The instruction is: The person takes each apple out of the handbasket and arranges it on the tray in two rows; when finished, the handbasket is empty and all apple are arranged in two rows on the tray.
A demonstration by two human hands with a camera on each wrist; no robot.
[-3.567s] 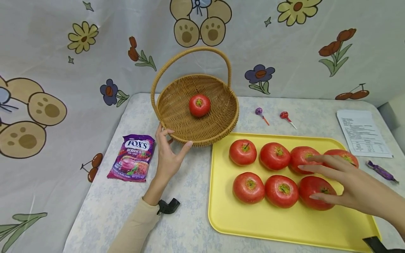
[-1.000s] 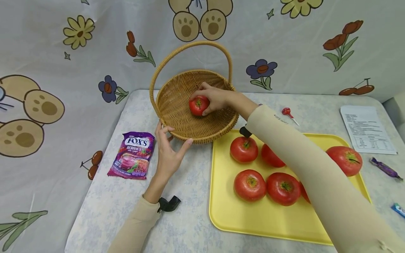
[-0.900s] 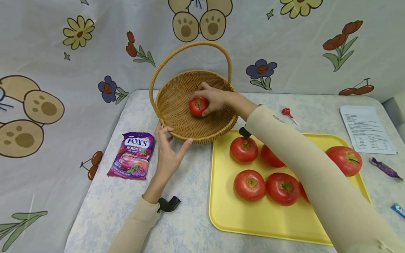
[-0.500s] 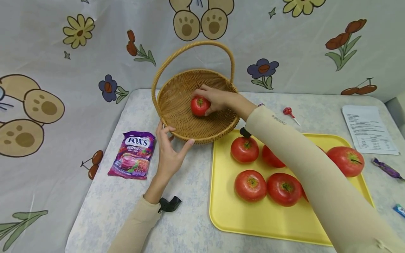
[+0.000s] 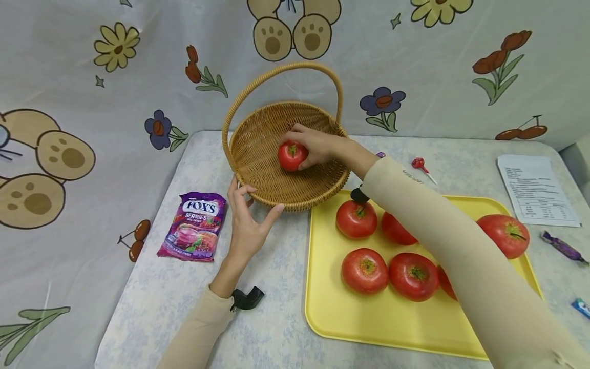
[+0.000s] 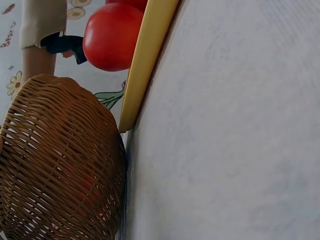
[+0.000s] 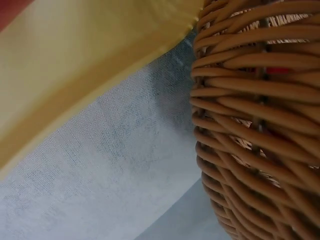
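The right hand curls its fingers around a red tomato in the middle of the wicker basket. At the basket's 7 o'clock rim, the left hand rests with spread thumb and fingers touching the weave; the yellow tray lies at 5 o'clock.

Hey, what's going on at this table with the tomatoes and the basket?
A person is handling tomatoes between a yellow tray and a wicker basket. Their right hand reaches into the basket and grips a tomato resting on its bottom. Their left hand touches the basket's near rim with thumb and fingertips. Other tomatoes sit on the tray beside the basket, and a candy bag lies to the left.
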